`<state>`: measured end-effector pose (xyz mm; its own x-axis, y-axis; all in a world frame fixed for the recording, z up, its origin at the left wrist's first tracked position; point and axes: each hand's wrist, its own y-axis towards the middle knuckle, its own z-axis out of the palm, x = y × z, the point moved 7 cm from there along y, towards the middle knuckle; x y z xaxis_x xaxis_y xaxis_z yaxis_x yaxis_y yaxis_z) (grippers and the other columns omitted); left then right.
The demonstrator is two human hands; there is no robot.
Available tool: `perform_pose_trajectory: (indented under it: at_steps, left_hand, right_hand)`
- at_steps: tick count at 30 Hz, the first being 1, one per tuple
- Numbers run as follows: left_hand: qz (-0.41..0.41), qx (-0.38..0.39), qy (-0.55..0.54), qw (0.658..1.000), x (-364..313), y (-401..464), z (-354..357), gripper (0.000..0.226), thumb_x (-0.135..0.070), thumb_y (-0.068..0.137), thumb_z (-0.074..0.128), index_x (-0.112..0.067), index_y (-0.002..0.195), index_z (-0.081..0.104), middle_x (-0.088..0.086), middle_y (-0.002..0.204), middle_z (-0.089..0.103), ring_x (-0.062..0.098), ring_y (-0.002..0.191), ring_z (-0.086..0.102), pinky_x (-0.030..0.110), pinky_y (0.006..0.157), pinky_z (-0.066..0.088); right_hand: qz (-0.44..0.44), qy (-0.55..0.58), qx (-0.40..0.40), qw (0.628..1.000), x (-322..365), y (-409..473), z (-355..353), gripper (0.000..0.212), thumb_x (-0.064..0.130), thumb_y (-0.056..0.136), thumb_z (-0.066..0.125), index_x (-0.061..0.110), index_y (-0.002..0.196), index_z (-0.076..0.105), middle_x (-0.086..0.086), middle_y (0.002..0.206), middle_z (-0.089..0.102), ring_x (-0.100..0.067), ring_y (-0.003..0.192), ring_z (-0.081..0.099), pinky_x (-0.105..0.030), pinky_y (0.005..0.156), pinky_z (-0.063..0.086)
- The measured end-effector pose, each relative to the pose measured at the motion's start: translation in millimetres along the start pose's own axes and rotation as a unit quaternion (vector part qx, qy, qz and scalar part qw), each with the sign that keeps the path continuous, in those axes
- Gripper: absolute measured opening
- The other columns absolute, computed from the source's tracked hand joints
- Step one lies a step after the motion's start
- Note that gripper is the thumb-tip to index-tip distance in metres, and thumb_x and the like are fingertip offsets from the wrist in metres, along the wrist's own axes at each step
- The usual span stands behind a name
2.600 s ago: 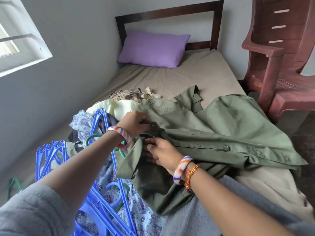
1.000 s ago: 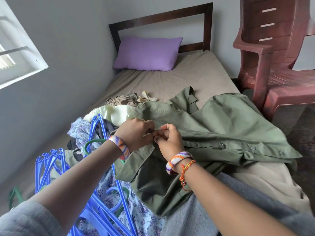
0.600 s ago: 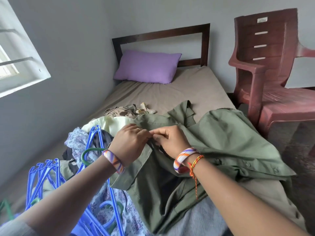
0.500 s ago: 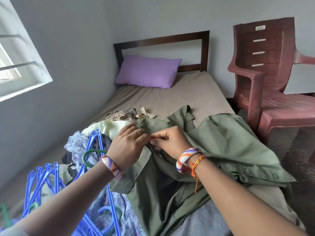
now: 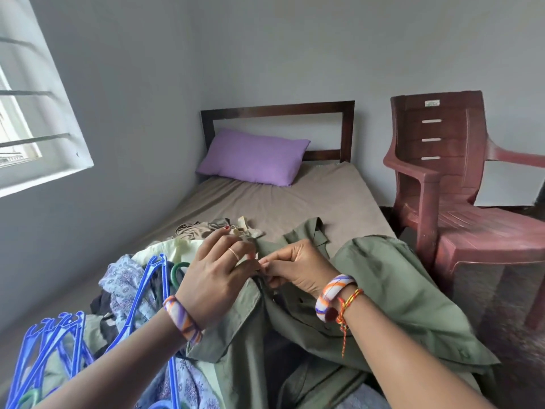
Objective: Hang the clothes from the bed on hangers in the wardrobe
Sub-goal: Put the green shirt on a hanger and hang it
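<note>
Hands meet mid-frame: the left hand [image 5: 219, 276] and right hand [image 5: 298, 268] both pinch the olive shirt's [image 5: 392, 293] front edge. Shirt lies spread on the bed [image 5: 283, 202], toward 4 o'clock of the hands; blue hangers [image 5: 56, 343] sit at 8 o'clock.

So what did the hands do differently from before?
The right hand came up from lying on the green shirt and now pinches its front edge, meeting the left hand, which also pinches it. The shirt, blue hangers and purple pillow stayed on the bed.
</note>
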<state>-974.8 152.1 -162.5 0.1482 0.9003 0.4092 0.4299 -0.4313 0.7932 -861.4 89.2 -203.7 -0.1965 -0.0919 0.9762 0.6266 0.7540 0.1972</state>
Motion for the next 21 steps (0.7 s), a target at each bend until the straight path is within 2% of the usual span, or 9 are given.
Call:
perform_pose_trajectory:
  at_steps: [2,4,6,9,11,13,16,18,21]
  left_hand:
    - [0.002,0.010,0.008,1.000,-2,2,0,0.009,-0.014,0.085,0.055,-0.015,0.083,0.064,0.005,0.092,0.062,0.025,0.087,0.054,0.040,0.100,0.034]
    - [0.006,0.025,0.008,1.000,-3,8,1,0.013,-0.018,0.084,0.057,-0.013,0.077,0.067,0.006,0.091,0.064,0.025,0.085,0.055,0.040,0.097,0.037]
    - [-0.016,0.036,0.006,0.999,5,14,-2,0.023,-0.029,0.086,0.055,-0.013,0.078,0.069,0.008,0.098,0.063,0.025,0.088,0.053,0.039,0.090,0.040]
    - [-0.202,0.023,0.037,0.978,48,10,-19,0.031,-0.038,0.086,0.053,-0.013,0.086,0.071,0.013,0.108,0.059,0.028,0.093,0.051,0.037,0.083,0.038]
    - [-0.413,0.042,0.056,0.908,90,-14,-29,0.028,-0.036,0.088,0.056,-0.012,0.093,0.069,0.017,0.113,0.056,0.036,0.100,0.050,0.040,0.087,0.039]
    - [-0.591,0.149,0.024,0.793,117,-49,-22,0.034,-0.039,0.091,0.054,-0.007,0.095,0.065,0.023,0.111,0.055,0.040,0.107,0.048,0.041,0.090,0.038]
    - [-0.704,0.231,-0.175,0.648,107,-81,4,0.055,-0.058,0.088,0.046,-0.007,0.068,0.052,0.014,0.075,0.055,0.028,0.079,0.055,0.031,0.062,0.035]
    - [-0.741,0.206,-0.315,0.556,84,-80,17,0.052,-0.060,0.091,0.038,-0.012,0.077,0.055,0.006,0.077,0.059,0.021,0.076,0.055,0.026,0.063,0.036]
    - [-0.716,0.200,-0.367,0.559,74,-52,35,0.047,-0.057,0.092,0.034,-0.018,0.075,0.055,0.000,0.067,0.063,0.014,0.058,0.055,0.024,0.061,0.039]
  right_hand:
    - [-0.031,-0.055,-0.014,0.998,4,2,1,0.008,-0.002,0.079,0.068,0.001,0.084,0.073,0.009,0.047,0.060,0.000,0.043,0.052,-0.014,0.049,0.044]
    - [-0.064,-0.115,-0.035,0.991,8,3,2,0.018,0.010,0.070,0.074,0.024,0.059,0.070,0.011,0.048,0.056,0.000,0.048,0.047,-0.017,0.053,0.041]
    - [-0.071,-0.124,-0.068,0.987,6,3,-3,0.026,0.015,0.067,0.075,0.026,0.048,0.062,0.007,0.054,0.057,-0.002,0.053,0.046,-0.020,0.055,0.040]
    - [-0.062,-0.099,-0.130,0.985,1,0,-23,0.030,0.005,0.072,0.069,0.021,0.050,0.057,0.011,0.049,0.052,0.004,0.047,0.041,-0.017,0.053,0.036]
    - [-0.041,-0.094,-0.164,0.981,-6,-3,-38,0.030,0.006,0.076,0.065,0.020,0.051,0.055,0.013,0.045,0.046,0.002,0.046,0.037,-0.020,0.053,0.034]
    - [-0.017,-0.078,-0.175,0.981,-12,-5,-48,0.032,0.004,0.082,0.060,0.018,0.053,0.055,0.014,0.043,0.043,0.001,0.045,0.036,-0.021,0.051,0.034]
    - [-0.006,-0.048,-0.166,0.985,-17,-5,-51,0.030,0.001,0.083,0.058,0.013,0.056,0.055,0.014,0.040,0.043,0.002,0.042,0.037,-0.013,0.047,0.033]
    - [-0.006,-0.034,-0.143,0.989,-16,-4,-50,0.029,0.000,0.084,0.058,0.012,0.057,0.056,0.014,0.039,0.044,0.003,0.040,0.037,-0.012,0.047,0.033]
    - [-0.009,-0.023,-0.101,0.995,-13,-1,-49,0.031,-0.004,0.084,0.059,0.012,0.058,0.056,0.013,0.038,0.047,0.003,0.038,0.038,-0.010,0.046,0.032]
